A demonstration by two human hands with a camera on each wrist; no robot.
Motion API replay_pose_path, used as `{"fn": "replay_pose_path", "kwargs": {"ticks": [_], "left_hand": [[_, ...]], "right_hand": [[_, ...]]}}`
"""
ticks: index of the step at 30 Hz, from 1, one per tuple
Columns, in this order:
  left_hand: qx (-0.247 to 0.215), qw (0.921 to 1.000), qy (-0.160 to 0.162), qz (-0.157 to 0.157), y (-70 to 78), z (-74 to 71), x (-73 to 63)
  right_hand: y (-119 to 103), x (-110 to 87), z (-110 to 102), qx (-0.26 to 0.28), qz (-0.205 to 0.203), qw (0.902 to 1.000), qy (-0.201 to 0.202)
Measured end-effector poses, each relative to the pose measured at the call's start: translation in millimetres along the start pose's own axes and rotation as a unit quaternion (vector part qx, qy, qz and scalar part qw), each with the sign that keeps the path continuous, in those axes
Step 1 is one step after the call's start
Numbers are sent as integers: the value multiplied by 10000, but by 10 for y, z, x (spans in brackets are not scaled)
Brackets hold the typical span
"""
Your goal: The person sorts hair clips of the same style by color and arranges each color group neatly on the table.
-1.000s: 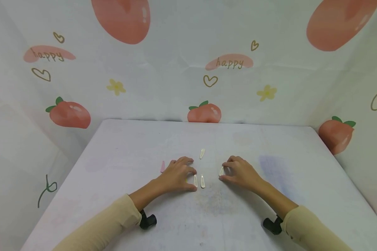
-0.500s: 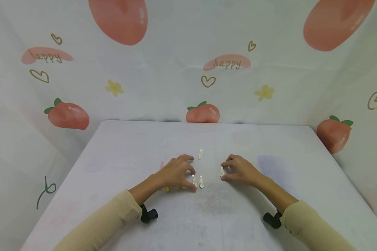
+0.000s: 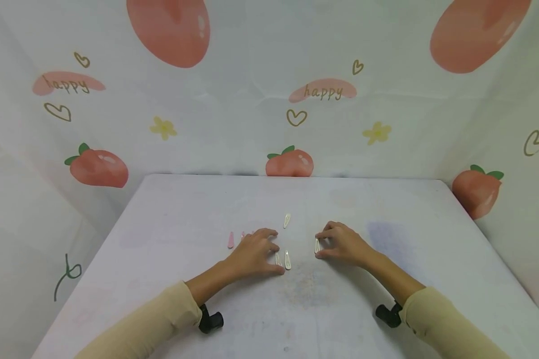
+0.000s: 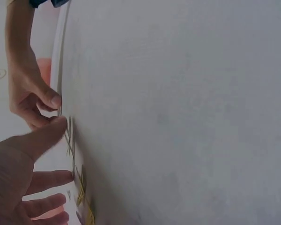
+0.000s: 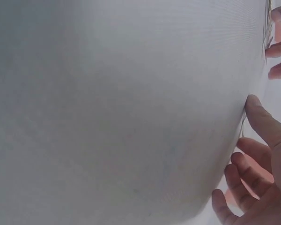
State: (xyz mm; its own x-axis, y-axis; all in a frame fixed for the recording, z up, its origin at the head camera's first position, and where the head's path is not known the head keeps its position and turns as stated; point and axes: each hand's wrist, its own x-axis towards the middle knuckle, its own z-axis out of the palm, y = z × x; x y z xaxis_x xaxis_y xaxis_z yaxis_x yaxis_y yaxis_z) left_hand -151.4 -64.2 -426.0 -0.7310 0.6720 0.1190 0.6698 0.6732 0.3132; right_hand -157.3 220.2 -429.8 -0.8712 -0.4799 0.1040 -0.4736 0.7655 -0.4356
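My left hand [image 3: 253, 253] rests low on the table, thumb and index finger at the two ends of a white snap hair clip [image 3: 278, 259]. Just right of it lies another white hair clip [image 3: 287, 260], parallel and apart from the right hand. My right hand [image 3: 345, 245] pinches a third white hair clip [image 3: 317, 245] lengthwise between thumb and index finger, on the tabletop. Farther back, one more white hair clip [image 3: 287, 221] lies alone. In the left wrist view, yellow hair clips [image 4: 81, 186] show beside the left fingers; the head view hides them behind that hand.
Pink hair clips [image 3: 231, 240] lie left of and behind my left hand, some partly covered by it. The white table [image 3: 184, 209] ends at a patterned cloth backdrop [image 3: 233, 99]. Black wrist cameras [image 3: 211, 320] hang under both forearms.
My left hand has shifted slightly, uncovering more pink clips, while the yellow ones seen half a second ago are hidden again in the head view. The right hand stays almost still.
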Motion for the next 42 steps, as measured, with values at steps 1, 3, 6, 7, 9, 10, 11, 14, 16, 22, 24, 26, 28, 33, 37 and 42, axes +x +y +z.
{"fn": "replay_pose_path", "kwargs": {"ticks": [1,3,6,7,9,10,11,14,16,22,24,26,28,33,37,42], "left_hand": [[-14,10000,29,-12,1,13,-3],[-77,9999,63,-46,4,26,-8],[-176,9997,21,-150,3,31,-14],[-215,9996,-2,-181,3,27,-16],[-257,9995,-47,-197,3,11,-12],[-279,9994,-65,-196,2,-1,-5],[-311,9994,-62,-171,-1,-12,5],[-333,9994,-13,-92,-22,-52,78],[-413,9991,23,-99,-49,-82,156],[-459,9985,-21,-310,-198,-132,482],[-317,9986,-175,-394,-250,-129,589],[-184,9979,-411,-466,-290,-125,679],[-89,9967,-642,-480,-318,-123,747],[-204,9939,-962,-492,-360,-125,818],[-235,9944,-892,-511,-407,-123,799],[-383,9948,-793,-502,-459,-106,740]], "right_hand": [[2,0,-1,-1,31,10000,-30],[6,3,-4,-20,70,9999,-83],[14,2,-8,-27,90,9999,-120],[15,2,-8,-27,100,9999,-124],[13,1,-6,-8,115,9998,-130],[14,-1,-6,2,122,9998,-128],[13,-3,-6,7,125,9998,-128],[4,-7,-10,25,137,9998,-115],[3,-10,-17,20,117,9999,-107],[3,-8,-39,34,113,9999,-110],[2,-5,-42,52,96,9999,-99],[3,-2,-37,67,76,9999,-78],[7,2,-29,93,77,9999,-80],[1,14,-26,124,110,9998,-102],[-5,19,-27,88,162,9998,-122],[12,8,-24,82,217,9996,-177]]}}
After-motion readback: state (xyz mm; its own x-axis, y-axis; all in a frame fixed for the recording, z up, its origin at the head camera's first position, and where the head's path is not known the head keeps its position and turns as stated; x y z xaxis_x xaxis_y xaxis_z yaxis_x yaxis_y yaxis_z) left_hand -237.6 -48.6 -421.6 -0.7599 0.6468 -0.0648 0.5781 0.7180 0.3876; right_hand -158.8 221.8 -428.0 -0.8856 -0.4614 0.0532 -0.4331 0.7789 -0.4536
